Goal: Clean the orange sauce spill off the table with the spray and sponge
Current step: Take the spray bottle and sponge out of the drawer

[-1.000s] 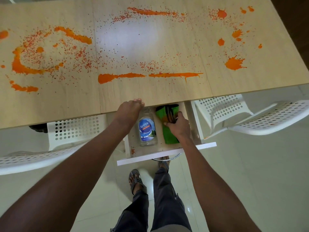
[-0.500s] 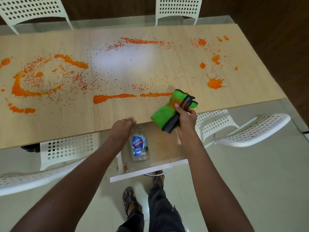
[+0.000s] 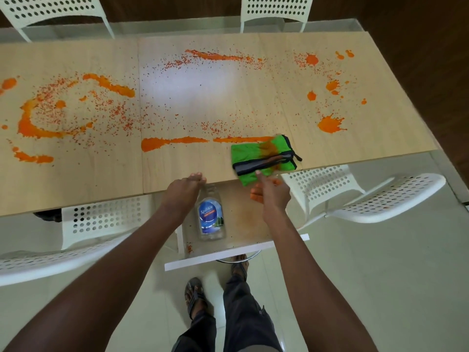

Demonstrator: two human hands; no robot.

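Orange sauce (image 3: 175,142) lies in streaks, blobs and fine spatter across the light wooden table (image 3: 76,184). A green sponge cloth (image 3: 253,151) with a dark band and an orange stain lies at the table's near edge, partly overhanging it. My right hand (image 3: 272,194) is just below it with fingers loose and sauce-stained, one fingertip touching the cloth's near edge. A clear spray bottle (image 3: 211,219) with a blue label lies in the open drawer (image 3: 243,219); its top is hidden under the table. My left hand (image 3: 181,191) rests with its fingertips on the table edge above the bottle's neck.
White perforated chairs stand on both sides of the drawer, one at the left (image 3: 96,219) and one at the right (image 3: 380,196). More chairs (image 3: 272,11) stand at the far side. My legs and sandals are below the drawer front.
My right hand lifted the green cloth out of the drawer, laid it on the table's near edge and loosened its grip. The left hand stayed at the table edge.
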